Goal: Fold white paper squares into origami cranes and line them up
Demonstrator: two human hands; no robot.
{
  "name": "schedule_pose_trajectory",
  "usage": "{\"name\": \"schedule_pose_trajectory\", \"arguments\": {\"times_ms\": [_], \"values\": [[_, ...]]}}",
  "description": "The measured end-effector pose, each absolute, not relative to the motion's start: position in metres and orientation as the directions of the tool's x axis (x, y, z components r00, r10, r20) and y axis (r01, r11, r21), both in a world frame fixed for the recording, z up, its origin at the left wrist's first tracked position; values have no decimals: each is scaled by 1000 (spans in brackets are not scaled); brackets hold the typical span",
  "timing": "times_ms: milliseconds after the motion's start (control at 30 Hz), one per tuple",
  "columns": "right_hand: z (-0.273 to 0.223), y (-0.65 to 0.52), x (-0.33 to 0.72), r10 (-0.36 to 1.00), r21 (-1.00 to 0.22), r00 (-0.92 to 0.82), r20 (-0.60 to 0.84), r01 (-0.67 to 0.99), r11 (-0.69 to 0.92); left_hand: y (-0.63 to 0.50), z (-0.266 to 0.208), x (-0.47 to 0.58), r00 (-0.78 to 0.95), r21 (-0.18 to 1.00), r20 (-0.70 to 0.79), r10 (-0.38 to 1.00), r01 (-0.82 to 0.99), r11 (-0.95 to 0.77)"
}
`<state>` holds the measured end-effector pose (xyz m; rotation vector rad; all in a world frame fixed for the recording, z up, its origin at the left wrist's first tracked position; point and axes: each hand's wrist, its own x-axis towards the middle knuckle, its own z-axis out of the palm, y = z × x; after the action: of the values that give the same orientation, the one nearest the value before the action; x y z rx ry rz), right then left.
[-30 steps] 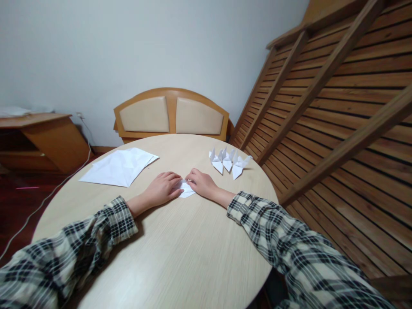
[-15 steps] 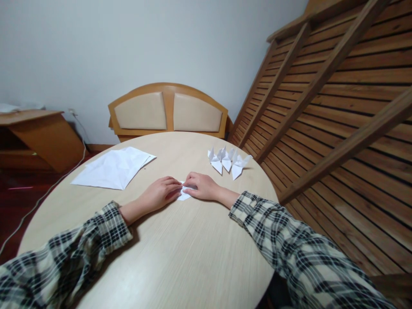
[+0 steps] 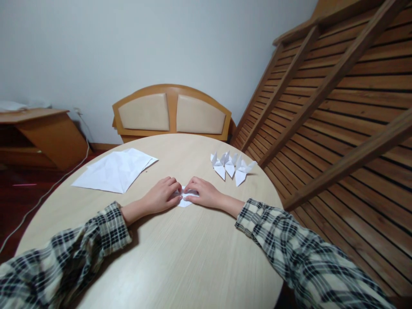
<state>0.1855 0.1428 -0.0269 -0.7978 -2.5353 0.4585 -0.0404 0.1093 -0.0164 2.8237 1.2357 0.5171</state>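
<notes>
Folded white paper is held on the table, pinched at nine o'clock in the grip of the left hand and at three in that of the right hand. Three paper birds are set at two o'clock, white sheets laid at ten, a padded headboard seen beyond at twelve.

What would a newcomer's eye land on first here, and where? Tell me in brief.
The slatted wooden panel filling the right side is the likeliest first catch. Next, near the middle of the round table, the left hand and right hand hold a small white paper. Three folded paper cranes sit in a row beyond the right hand.
</notes>
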Motion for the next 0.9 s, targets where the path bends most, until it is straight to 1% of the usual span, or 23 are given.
{"name": "schedule_pose_trajectory", "arguments": {"times_ms": [167, 367, 467, 600, 667, 767, 900], "values": [[-25, 140, 184, 618, -451, -721, 313, 460, 765, 114, -15, -39, 640, 85, 267, 720, 729, -679], [-25, 138, 181, 660, -479, -680, 320, 485, 732, 115, -18, -38, 616, 87, 285, 734, 746, -660], [-27, 140, 181, 643, -465, -691, 329, 474, 748, 114, -21, -41, 603, 78, 280, 747, 761, -644], [-28, 140, 181, 596, -396, -741, 309, 469, 789, 113, -23, -46, 620, 59, 252, 743, 756, -652], [-26, 137, 182, 603, -323, -747, 282, 518, 792, 111, -23, -48, 627, 61, 256, 736, 749, -660], [-25, 132, 181, 612, -209, -740, 281, 575, 791, 109, -21, -48, 619, 80, 262, 740, 750, -656], [-26, 127, 181, 661, -149, -687, 302, 651, 745, 109, -20, -47, 595, 103, 255, 762, 767, -633]]}}
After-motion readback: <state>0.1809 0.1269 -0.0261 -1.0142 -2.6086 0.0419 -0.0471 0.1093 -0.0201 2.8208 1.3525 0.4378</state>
